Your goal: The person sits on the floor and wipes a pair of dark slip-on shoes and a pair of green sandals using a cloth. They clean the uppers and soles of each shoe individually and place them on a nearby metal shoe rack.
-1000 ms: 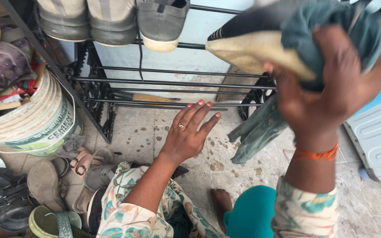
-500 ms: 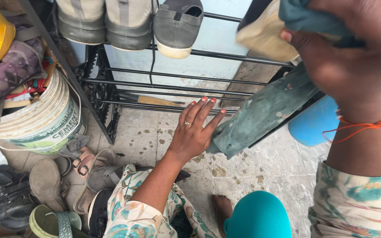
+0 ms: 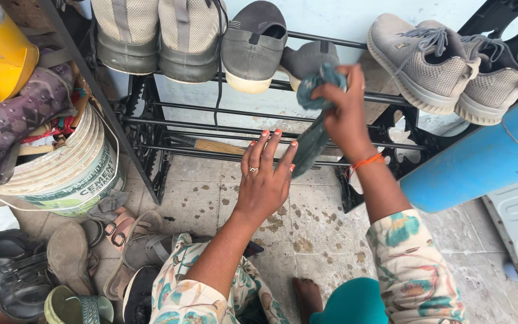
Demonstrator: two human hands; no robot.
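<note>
The right hand (image 3: pixel 346 117) is shut tight on a green cloth (image 3: pixel 316 120), touching the shoe rack (image 3: pixel 307 114). The left hand (image 3: pixel 264 177) is open, flat, just beside it. Shoes (image 3: pixel 253 45) sit above; the lower bars look bare.

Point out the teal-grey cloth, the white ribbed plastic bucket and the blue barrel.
teal-grey cloth (image 3: pixel 310 143), head view, hanging tail.
white ribbed plastic bucket (image 3: pixel 70 171), head view, side wall.
blue barrel (image 3: pixel 475 162), head view, curved side.

Floor: stained, speckled grey concrete slabs (image 3: pixel 319 234), worn sandals scattered at the left.
Wall: pale blue-white, scuffed (image 3: pixel 343 18).
Furniture: black metal shoe rack (image 3: pixel 229 114) against the wall.
Left: white plastic bucket (image 3: pixel 67 174).
Right: blue barrel (image 3: pixel 481 159).
Light: even daylight.
</note>
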